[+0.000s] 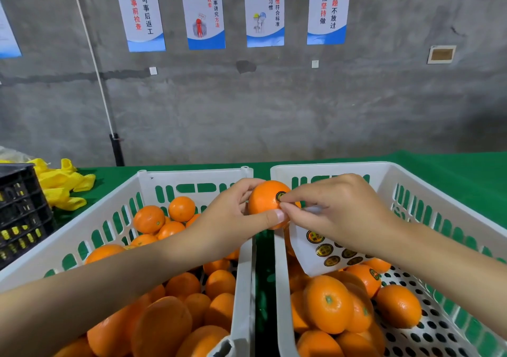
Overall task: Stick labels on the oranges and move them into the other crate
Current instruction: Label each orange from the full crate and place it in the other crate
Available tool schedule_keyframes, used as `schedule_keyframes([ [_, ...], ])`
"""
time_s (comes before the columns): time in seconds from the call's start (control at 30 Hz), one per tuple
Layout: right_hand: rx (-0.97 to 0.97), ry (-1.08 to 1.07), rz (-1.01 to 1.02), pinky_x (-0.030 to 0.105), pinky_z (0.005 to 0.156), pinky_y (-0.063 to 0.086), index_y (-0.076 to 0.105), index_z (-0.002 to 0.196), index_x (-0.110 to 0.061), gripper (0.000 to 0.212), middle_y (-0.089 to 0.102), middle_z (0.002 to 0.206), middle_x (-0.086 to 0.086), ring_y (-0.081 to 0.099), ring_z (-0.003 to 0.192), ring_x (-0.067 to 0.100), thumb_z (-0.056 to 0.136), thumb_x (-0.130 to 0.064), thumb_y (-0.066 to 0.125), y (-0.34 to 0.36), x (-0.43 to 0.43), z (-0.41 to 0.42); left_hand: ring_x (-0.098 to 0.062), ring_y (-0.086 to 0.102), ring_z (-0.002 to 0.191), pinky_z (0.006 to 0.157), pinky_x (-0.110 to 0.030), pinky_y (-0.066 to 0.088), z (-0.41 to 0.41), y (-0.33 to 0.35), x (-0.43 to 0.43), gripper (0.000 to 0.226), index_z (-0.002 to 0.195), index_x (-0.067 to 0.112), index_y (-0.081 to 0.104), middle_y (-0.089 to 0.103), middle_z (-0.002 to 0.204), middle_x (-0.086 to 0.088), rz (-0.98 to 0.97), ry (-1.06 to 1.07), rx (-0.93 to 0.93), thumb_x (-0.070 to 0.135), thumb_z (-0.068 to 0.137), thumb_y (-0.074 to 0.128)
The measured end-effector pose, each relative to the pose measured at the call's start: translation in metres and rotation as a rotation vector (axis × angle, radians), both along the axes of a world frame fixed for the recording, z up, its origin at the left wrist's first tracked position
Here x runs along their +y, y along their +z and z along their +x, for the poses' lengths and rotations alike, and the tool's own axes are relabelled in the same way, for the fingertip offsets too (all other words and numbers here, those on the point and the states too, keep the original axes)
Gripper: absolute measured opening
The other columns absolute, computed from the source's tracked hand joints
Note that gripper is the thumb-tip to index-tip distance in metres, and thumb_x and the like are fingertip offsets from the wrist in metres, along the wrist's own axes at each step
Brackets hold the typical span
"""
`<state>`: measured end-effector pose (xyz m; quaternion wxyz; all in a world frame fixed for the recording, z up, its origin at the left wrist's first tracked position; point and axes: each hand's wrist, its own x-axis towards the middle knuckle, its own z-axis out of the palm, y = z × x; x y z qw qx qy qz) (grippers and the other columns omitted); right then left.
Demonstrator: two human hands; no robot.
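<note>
**Label going onto the orange in mid-air**

The labelling step is in hand. The left hand curls its fingers and thumb round a smooth round orange. It holds the fruit above the gap between the two crates, towards the far edge of the green-covered desk. The right hand brings thumb and forefinger tips together on a small round dark label on the fruit's skin. A white backing sheet of labels hangs beneath that hand; how it is gripped is hidden. The white slotted crate on the left is heaped with bare oranges. The white slotted crate on the right holds fewer, one showing a label. Next, I judge, the label needs pressing flat, then the left hand sets the orange down in the right crate
</note>
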<state>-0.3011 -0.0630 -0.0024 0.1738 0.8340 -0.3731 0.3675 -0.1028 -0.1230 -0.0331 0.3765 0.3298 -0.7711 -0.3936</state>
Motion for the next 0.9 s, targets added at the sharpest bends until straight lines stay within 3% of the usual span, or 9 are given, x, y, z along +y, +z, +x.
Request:
schedule_keyframes([
  [0.2,-0.036,0.047,0.147,0.037,0.059,0.057,0.078,0.105,-0.024,0.035,0.078,0.085,-0.003,0.072,0.071,0.013,0.091,-0.045,0.053,0.0009,-0.0021,-0.0049,-0.011,0.069,0.108,0.089,-0.028,0.059,0.0008,0.0015,-0.0015,0.07,0.123,0.036,0.053,0.067,0.123,0.008,0.023,-0.006,0.037,0.05,0.061,0.08],
  [0.37,-0.03,0.03,0.245,0.037,0.054,0.05,0.069,0.118,-0.035,0.04,0.077,0.08,0.001,0.068,0.061,0.017,0.093,-0.053,0.045,-0.0001,0.0007,-0.0043,-0.012,0.07,0.107,0.085,-0.024,0.058,-0.0005,0.0026,-0.0027,0.071,0.118,0.032,0.056,0.069,0.122,0.002,0.057,0.013,0.126,0.052,0.054,0.08],
  [0.47,-0.042,0.033,0.189,0.026,0.048,0.045,0.075,0.112,-0.03,0.039,0.07,0.065,-0.014,0.061,0.054,0.008,0.092,-0.046,0.046,0.0018,0.0034,-0.0021,-0.013,0.07,0.107,0.084,-0.025,0.058,-0.0011,0.0014,-0.0028,0.074,0.121,0.029,0.057,0.07,0.121,0.002,0.075,0.004,0.136,0.052,0.055,0.083],
  [0.53,-0.098,0.014,0.157,0.012,0.047,0.033,0.074,0.114,-0.026,0.038,0.049,0.052,-0.024,0.052,0.047,0.0,0.09,-0.043,0.049,0.002,0.003,-0.0028,-0.015,0.07,0.107,0.084,-0.025,0.058,-0.0009,0.0004,-0.004,0.076,0.125,0.024,0.057,0.07,0.12,0.001,0.087,-0.008,0.145,0.049,0.06,0.087],
  [0.57,-0.108,0.0,0.156,0.01,0.048,0.029,0.073,0.117,-0.026,0.037,0.044,0.05,-0.023,0.049,0.046,-0.001,0.09,-0.041,0.052,0.0018,0.0029,-0.0035,-0.015,0.07,0.108,0.084,-0.026,0.058,-0.0006,0.0001,-0.0047,0.076,0.127,0.022,0.057,0.07,0.12,0.0,0.089,-0.009,0.147,0.048,0.061,0.087],
  [0.63,-0.079,-0.022,0.164,0.011,0.046,0.027,0.073,0.116,-0.027,0.034,0.053,0.05,-0.016,0.047,0.043,0.001,0.09,-0.037,0.054,0.0016,0.0032,-0.0041,-0.017,0.07,0.109,0.087,-0.029,0.059,0.0,-0.0011,-0.0061,0.075,0.128,0.021,0.056,0.069,0.123,-0.002,0.092,-0.011,0.15,0.046,0.064,0.086],
  [0.77,-0.03,0.013,0.178,0.027,0.045,0.042,0.078,0.1,-0.029,0.037,0.069,0.061,-0.003,0.055,0.047,0.01,0.09,-0.042,0.045,0.0014,0.0029,-0.0035,-0.018,0.069,0.111,0.089,-0.031,0.059,-0.0002,-0.0005,-0.0049,0.079,0.125,0.027,0.056,0.069,0.124,0.0,0.08,-0.018,0.123,0.056,0.058,0.086],
  [0.83,-0.087,0.014,0.162,0.032,0.045,0.039,0.071,0.072,-0.028,0.037,0.059,0.051,-0.002,0.05,0.045,0.013,0.09,-0.044,0.044,0.0013,0.0011,-0.0042,-0.017,0.068,0.113,0.092,-0.034,0.058,0.0012,-0.0004,-0.0025,0.078,0.127,0.033,0.054,0.067,0.126,0.004,0.035,-0.002,0.065,0.06,0.061,0.086],
  [0.9,-0.164,-0.001,0.127,0.032,0.045,0.033,0.053,0.056,-0.024,0.039,0.043,0.044,-0.002,0.041,0.043,0.016,0.089,-0.043,0.045,0.0021,-0.0009,-0.0059,-0.008,0.063,0.116,0.096,-0.033,0.057,0.0035,0.0003,0.0023,0.074,0.13,0.049,0.048,0.061,0.129,0.017,-0.093,0.022,-0.11,0.065,0.065,0.081],
])
